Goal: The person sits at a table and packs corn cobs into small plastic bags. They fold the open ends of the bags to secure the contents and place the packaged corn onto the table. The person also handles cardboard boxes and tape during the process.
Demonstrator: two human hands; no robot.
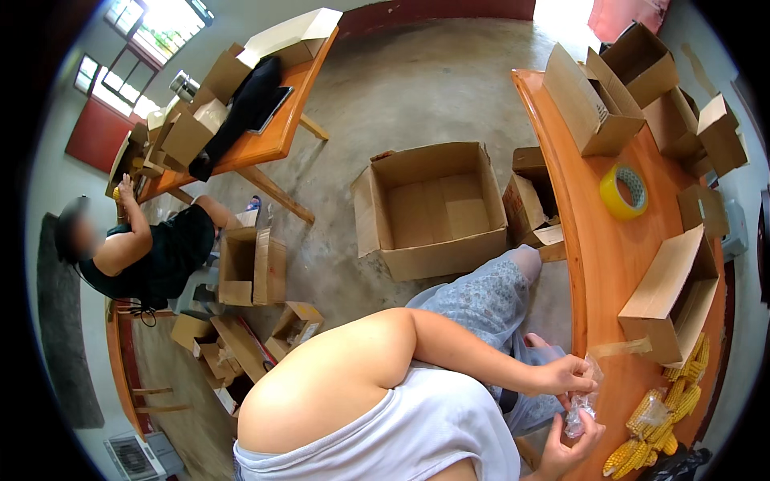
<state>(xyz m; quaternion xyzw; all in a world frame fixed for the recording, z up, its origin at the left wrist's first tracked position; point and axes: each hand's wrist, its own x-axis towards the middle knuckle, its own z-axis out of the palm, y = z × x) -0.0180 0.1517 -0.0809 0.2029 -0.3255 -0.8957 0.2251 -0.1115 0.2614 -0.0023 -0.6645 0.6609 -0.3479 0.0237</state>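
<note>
At the edge of the orange wooden table point(607, 288), my left hand point(562, 377) pinches the upper part of a crumpled clear plastic wrapper point(582, 404). Just below it, my right hand point(571, 446) holds the wrapper's lower end between thumb and fingers. Whether anything sits inside the wrapper cannot be made out. Several yellow corn cobs point(646, 442) lie on the table beside my right hand, and a piece of clear plastic point(652, 412) rests over some of them. Beyond my left hand stands an open cardboard box point(659, 300), with a strip of brown tape point(619, 347) at its base.
A yellow tape roll point(624, 191) and more cardboard boxes point(592, 114) stand along the table. On the floor sits a large open carton point(436, 204). A seated person point(162, 252) holds a corn cob point(117, 192) by another table point(271, 141). Black plastic point(677, 464) lies near the cobs.
</note>
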